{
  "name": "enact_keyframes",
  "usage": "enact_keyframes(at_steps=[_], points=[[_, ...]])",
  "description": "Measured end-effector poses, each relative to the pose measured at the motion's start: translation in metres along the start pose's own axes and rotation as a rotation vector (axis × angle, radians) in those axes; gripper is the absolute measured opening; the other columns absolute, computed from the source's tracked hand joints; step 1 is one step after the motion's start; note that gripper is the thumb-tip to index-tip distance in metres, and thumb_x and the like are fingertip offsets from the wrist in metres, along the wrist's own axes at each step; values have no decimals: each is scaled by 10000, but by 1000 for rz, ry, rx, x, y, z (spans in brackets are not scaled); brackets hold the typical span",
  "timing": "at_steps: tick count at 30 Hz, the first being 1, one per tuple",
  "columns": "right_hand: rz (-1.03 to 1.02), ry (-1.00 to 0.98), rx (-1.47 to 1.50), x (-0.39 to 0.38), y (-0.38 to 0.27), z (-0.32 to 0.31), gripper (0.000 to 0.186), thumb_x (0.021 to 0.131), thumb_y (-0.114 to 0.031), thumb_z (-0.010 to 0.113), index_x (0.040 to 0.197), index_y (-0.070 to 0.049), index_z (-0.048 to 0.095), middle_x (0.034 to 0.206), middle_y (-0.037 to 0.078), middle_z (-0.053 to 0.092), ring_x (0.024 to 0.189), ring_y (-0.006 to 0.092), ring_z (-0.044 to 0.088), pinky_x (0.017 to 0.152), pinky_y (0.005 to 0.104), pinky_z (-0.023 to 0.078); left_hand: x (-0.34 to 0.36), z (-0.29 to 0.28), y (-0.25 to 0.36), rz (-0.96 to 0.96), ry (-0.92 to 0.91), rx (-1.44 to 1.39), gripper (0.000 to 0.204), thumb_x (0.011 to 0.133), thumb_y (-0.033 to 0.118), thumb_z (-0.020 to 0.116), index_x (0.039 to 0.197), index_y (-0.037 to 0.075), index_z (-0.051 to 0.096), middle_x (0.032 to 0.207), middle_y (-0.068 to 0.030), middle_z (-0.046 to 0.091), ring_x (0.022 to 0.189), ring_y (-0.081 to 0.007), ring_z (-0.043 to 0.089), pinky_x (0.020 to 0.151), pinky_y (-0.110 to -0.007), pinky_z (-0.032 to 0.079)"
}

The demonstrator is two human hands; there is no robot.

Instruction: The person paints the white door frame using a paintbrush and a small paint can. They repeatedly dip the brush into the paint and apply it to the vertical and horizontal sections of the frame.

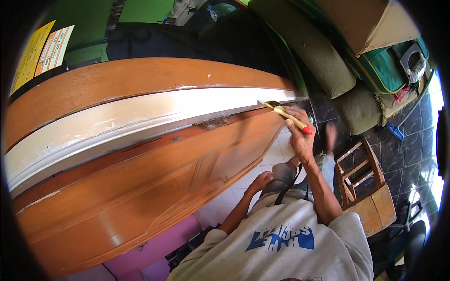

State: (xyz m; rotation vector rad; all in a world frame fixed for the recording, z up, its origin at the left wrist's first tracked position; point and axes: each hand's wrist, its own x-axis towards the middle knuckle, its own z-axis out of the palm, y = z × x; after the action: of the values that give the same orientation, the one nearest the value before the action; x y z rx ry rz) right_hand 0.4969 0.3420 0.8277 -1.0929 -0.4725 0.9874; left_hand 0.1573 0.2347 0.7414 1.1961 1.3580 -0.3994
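Note:
My right hand (300, 133) grips a paintbrush (291, 117) with a pale wooden handle and a red end. The brush's bristles rest against the far right part of a long, glossy white-painted board (140, 110). My left hand (261, 181) is lower down, its fingers curled in beside my bent knee. Whether it holds anything is hidden. Just below the white board stands a brown wooden door (154, 187) with moulded panels, its top edge worn and chipped.
An orange-brown wooden rail (154, 77) runs behind the white board. To the right are olive cushions (323, 61), a green bag (382, 70) and a cardboard box (363, 21). A wooden stool (370, 187) lies on dark floor tiles (398, 161). Yellow and white cards (54, 49) are at far left.

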Motion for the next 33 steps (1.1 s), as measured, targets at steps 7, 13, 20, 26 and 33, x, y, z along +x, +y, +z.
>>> enact_keyframes(at_steps=[7,13,20,26,33], points=[[5,-7,147,3,7,2,278,962,-154,708,1194,1,697,1228,106,657,1180,223,591,1052,354,443,9,0,0,0,-3,-10,431,1020,271,585,1328,-30,585,1263,-139,659,1172,-205,610,1033,-349,467],[66,-44,166,6,1,3,273,959,-148,711,1188,0,700,1224,98,653,1177,221,594,1051,347,440,9,1,-8,-6,0,-17,434,1016,275,591,1333,-22,585,1263,-132,662,1164,-203,614,1025,-344,469],[53,-28,94,12,14,-6,278,961,-143,706,1198,3,695,1241,99,646,1178,224,593,1057,349,437,7,-2,6,-26,4,19,444,1014,279,593,1337,-25,582,1272,-140,660,1175,-205,612,1022,-342,471],[68,-13,122,9,24,-12,311,956,-178,719,1209,1,693,1222,91,657,1167,211,598,1055,341,435,3,0,9,-63,14,15,444,1014,274,587,1342,-25,580,1283,-146,656,1184,-208,611,1027,-336,468],[94,-4,97,10,27,-17,311,961,-198,715,1203,-4,701,1201,77,670,1137,181,602,1031,326,440,5,1,13,-57,5,-3,435,1013,258,579,1342,-27,577,1291,-147,649,1184,-209,609,1028,-336,467]])
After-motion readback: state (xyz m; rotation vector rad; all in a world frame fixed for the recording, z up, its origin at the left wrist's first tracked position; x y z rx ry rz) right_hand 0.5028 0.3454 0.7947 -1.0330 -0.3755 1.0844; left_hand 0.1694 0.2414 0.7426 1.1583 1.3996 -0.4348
